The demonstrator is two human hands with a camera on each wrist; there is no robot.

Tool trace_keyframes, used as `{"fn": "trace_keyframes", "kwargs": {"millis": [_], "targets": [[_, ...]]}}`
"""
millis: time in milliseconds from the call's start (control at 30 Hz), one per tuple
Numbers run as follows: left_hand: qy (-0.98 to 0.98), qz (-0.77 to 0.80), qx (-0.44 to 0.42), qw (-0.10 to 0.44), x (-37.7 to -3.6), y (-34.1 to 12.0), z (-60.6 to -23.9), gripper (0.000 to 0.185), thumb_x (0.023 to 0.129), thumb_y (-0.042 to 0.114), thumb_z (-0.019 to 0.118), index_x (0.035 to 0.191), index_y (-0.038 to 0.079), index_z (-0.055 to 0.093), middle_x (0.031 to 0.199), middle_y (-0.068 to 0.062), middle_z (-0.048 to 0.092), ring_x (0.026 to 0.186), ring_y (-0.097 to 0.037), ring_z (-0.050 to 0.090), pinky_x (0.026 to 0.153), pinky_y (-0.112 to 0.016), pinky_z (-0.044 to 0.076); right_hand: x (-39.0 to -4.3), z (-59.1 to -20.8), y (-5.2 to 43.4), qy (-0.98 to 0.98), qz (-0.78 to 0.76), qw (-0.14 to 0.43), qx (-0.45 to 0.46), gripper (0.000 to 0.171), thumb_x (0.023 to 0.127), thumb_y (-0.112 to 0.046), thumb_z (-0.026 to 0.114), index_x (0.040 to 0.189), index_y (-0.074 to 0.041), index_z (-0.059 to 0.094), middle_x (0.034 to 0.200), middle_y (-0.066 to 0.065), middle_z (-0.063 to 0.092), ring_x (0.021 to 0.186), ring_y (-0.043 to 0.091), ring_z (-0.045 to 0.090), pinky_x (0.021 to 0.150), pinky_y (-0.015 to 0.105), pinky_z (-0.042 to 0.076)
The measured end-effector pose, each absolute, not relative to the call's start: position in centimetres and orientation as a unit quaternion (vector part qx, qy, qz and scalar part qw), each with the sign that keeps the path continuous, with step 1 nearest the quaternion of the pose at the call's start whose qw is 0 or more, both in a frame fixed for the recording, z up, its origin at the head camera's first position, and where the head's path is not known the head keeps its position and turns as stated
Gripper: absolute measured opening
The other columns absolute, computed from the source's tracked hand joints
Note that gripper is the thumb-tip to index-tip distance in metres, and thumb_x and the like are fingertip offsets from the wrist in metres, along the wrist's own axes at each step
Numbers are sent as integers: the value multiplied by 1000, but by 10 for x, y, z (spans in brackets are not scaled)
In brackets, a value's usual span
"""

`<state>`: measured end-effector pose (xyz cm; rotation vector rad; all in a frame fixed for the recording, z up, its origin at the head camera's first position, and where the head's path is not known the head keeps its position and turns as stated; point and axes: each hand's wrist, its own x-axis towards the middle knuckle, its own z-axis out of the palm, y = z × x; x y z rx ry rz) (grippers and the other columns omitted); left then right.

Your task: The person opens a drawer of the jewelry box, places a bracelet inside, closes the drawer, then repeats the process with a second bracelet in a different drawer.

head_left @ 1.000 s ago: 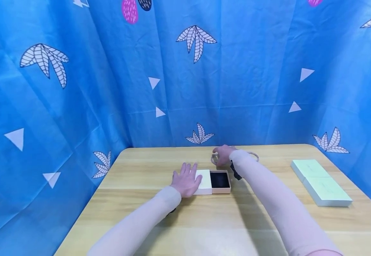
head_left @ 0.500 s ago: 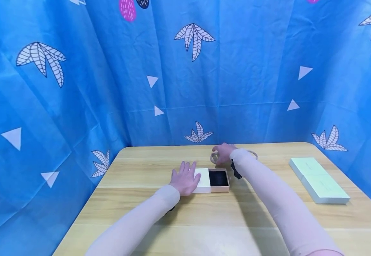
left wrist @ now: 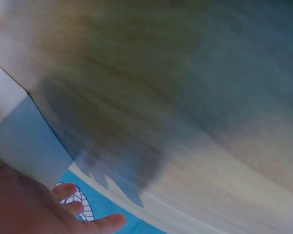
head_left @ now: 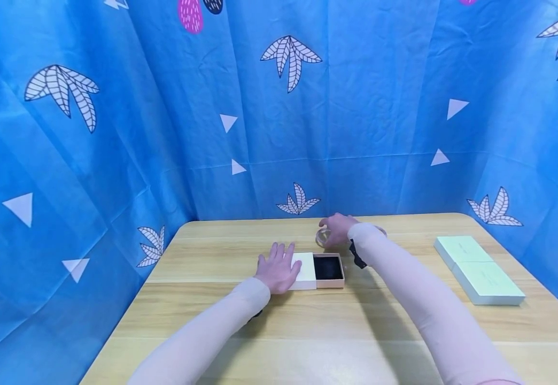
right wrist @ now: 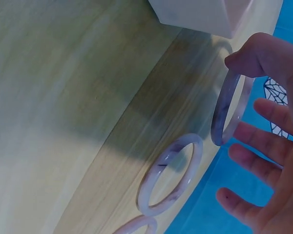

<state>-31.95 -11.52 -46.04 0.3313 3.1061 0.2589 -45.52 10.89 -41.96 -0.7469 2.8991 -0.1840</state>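
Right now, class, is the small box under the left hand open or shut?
Open. The sleeve under the left hand is slid aside, baring the drawer: dark lining, nothing visible in it.

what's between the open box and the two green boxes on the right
In the head view, the right forearm crosses the table there; beyond it the wood is bare between the open box and the green boxes.

Backdrop: blue cloth on three sides, creased, printed with white leaves, white triangles, pink and dark ovals at the top | Furniture: light wooden surface, rounded far corners, visible grain | Light: even, soft shadows | Floor, windows: not visible
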Motion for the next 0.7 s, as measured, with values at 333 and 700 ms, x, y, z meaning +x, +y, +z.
{"fn": "trace_keyframes", "kwargs": {"millis": [333, 700], "targets": [[991, 80, 107, 15, -322, -114, -461, 70, 104, 58, 18, 164, 22, 14, 168, -13, 20, 157, -33, 10, 117, -70, 17, -448, -411, 117, 957, -60, 55, -277, 72, 76, -42, 82, 139, -15, 60, 122, 8, 70, 116, 28, 57, 96, 59, 45], [991, 88, 103, 17, -317, -115, -455, 68, 105, 56, 22, 163, 20, 18, 167, -14, 22, 156, -34, 12, 117, -69, 18, -431, -393, 114, 951, -42, 46, -301, 66, 80, -42, 80, 138, -16, 61, 127, 8, 69, 118, 29, 58, 95, 58, 48]]}}
